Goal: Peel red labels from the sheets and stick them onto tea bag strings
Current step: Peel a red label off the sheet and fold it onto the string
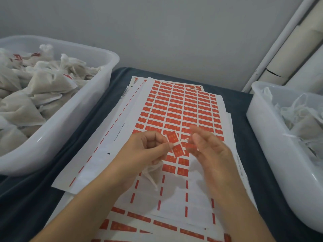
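The left hand [148,147] pinched the white string [180,143] between thumb and fingertips, with an open red label [174,145] stuck across it and the tea bag [152,173] dangling underneath, half hidden by the wrist. The right hand [208,145] hung just beside the label, fingers loosely spread and blurred; it gripped nothing that I could make out, though whether a fingertip touched the string's free end I could not tell. All this hovered just above the top label sheet [183,109], which lay on a stack of sheets on the dark-covered table [97,109].

To my eye the label was on the string but not yet folded shut, and that was where it could go sour. If the two halves met crooked, the sticky side would show at the edges and catch on other bags. The string looked to cross the label at a slant, so a hasty fold might pinch it off-centre or let it slip out. A bare adhesive flap so near the sheet could also grab it. The hanging bag might swing and twist the string as the fold closed.

The left bin [73,119] was heaped with bags, some showing red tags; the right bin [272,137] held bags with loose strings.
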`<act>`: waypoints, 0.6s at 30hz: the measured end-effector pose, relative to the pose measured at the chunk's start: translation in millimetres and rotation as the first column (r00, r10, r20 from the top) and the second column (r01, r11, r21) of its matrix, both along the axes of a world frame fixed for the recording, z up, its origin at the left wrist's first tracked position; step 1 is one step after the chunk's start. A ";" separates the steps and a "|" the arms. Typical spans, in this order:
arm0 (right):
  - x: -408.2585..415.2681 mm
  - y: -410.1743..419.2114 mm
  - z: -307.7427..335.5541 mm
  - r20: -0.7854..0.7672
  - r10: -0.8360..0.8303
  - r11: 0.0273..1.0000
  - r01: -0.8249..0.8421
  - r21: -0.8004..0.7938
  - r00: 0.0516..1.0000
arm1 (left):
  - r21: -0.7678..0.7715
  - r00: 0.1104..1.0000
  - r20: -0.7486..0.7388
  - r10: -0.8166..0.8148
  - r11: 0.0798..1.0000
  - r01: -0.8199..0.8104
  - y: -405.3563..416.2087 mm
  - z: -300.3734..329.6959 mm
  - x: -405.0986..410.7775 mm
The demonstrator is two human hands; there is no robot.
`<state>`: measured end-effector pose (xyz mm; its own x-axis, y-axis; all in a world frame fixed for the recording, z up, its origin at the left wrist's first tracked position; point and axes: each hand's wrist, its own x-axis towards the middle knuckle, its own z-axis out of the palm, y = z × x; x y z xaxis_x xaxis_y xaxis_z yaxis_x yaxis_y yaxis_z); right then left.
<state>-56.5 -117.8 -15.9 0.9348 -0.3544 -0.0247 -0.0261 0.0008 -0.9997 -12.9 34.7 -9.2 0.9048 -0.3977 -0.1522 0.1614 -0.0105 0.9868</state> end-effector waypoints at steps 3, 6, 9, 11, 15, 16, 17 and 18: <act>-2.2 4.8 -2.3 -0.055 0.099 0.994 -0.101 -0.040 0.994 | 0.026 1.000 0.027 0.008 1.000 -0.009 -0.5 -1.3 1.0; -3.1 3.4 -2.5 -0.049 0.106 0.993 -0.108 -0.038 0.993 | 0.048 0.999 0.045 0.000 0.999 -0.002 -0.7 -2.0 1.0; -3.1 3.1 -2.5 -0.022 0.077 0.995 -0.079 -0.069 0.997 | 0.064 0.998 0.056 -0.006 0.998 0.003 -2.6 -3.4 1.3; -4.2 3.7 -1.4 0.004 0.070 0.991 -0.069 -0.116 0.998 | 0.065 0.998 0.062 -0.008 0.998 0.003 -2.8 -4.7 1.6; -6.3 2.7 -0.7 0.030 0.081 0.988 -0.076 -0.134 0.996 | 0.089 0.997 0.082 0.005 0.996 -0.013 -3.4 -6.2 0.5; -6.4 2.1 -0.8 0.038 0.096 0.988 -0.091 -0.124 0.995 | 0.088 0.997 0.082 0.009 0.996 -0.017 -3.3 -6.2 0.4; -6.0 1.8 -0.4 0.047 0.114 0.987 -0.107 -0.121 0.992 | 0.089 0.996 0.084 0.011 0.996 -0.018 -3.1 -6.3 0.7; -5.4 1.3 0.0 0.056 0.128 0.984 -0.120 -0.133 0.990 | 0.093 0.996 0.091 0.011 0.995 -0.019 -2.9 -6.6 1.2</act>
